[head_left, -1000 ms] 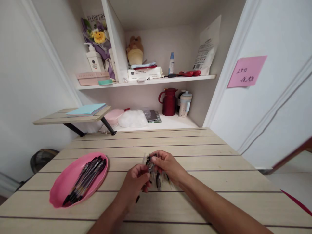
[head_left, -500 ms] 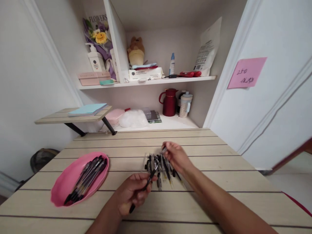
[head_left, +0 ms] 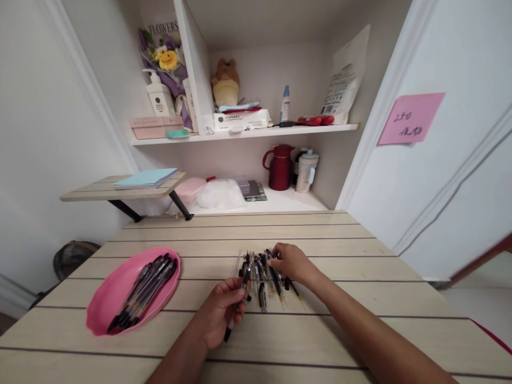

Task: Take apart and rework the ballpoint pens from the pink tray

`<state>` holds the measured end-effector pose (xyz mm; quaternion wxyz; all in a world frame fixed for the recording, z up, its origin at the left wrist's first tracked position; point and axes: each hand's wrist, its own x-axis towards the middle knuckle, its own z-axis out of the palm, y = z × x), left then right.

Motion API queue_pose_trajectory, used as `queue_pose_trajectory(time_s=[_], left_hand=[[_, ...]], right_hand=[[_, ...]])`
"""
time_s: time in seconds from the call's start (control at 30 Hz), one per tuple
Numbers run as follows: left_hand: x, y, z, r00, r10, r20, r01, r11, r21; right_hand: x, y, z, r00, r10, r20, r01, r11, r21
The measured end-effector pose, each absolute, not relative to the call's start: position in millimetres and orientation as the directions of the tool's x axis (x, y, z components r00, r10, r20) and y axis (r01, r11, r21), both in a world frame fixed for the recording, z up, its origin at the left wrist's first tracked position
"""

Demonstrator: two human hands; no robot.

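My left hand [head_left: 224,305] is closed round a black pen [head_left: 231,328], which slants up toward a pile of pen parts [head_left: 262,290]. Caps, clear barrels and thin refills with yellowish ends seem to make up the pile, lying loosely on the table. At its far right side is my right hand [head_left: 294,262], fingertips bent down and pressed together among the parts. What those fingers grip, if anything, is hidden. Left of both hands a pink scalloped tray [head_left: 98,309] holds a bundle of several assembled black pens [head_left: 146,290].
The slatted wooden table [head_left: 320,341] runs back to a white shelf unit. A small raised stand [head_left: 92,189] carries blue paper [head_left: 146,177] at the back left. On the lower shelf stand a red jug [head_left: 280,169] and a pale cup [head_left: 306,173], beside a white plastic bag [head_left: 220,194].
My right hand has lowered from above the far edge of the pile down into the parts. The pen in my left hand has turned more upright.
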<state>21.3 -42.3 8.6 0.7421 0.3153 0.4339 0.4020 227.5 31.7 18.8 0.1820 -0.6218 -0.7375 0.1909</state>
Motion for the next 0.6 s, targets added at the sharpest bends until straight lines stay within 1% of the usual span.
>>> queue_pose_trajectory(time_s=[0.17, 0.27, 0.33, 0.5, 0.6], left_hand=[[22, -42, 8, 0.291, 0.861, -0.417, -0.315, 0.498, 0.808], [22, -42, 7, 0.28, 0.861, -0.424, -0.336, 0.502, 0.797], [22, -42, 7, 0.277, 0.863, -0.422, -0.353, 0.5, 0.791], [22, -44, 9, 0.286, 0.864, -0.414, -0.381, 0.499, 0.779], [23, -45, 9, 0.286, 0.868, -0.407, -0.382, 0.493, 0.782]], right_hand=[[234, 32, 26, -0.158, 0.984, -0.083, 0.943, 0.126, -0.309], [239, 30, 27, -0.139, 0.979, -0.152, 0.968, 0.102, -0.23], [241, 29, 27, -0.163, 0.97, -0.181, 0.966, 0.12, -0.227], [246, 31, 27, -0.223, 0.94, -0.258, 0.933, 0.129, -0.335], [250, 33, 28, -0.218, 0.942, -0.257, 0.935, 0.127, -0.33]])
